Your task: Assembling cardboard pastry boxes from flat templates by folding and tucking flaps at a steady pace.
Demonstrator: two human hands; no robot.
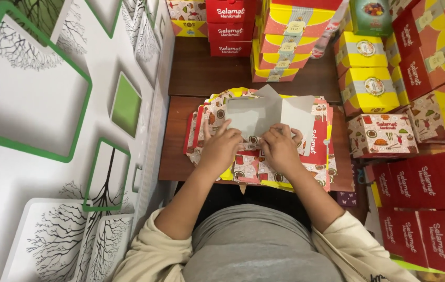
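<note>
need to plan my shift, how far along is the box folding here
Done: folded boxes stand stacked at the back and on the right. In hand: the left hand and right hand press on a flat box blank, grey inside up, flaps half raised. Left: a pile of unfolded blanks lies under it on the table; how many cannot be told.

left hand point(221, 148) and right hand point(280, 149) pressing grey card flap point(264, 115), flat patterned cartons point(264, 167) beneath, wooden table point(173, 156)
</note>
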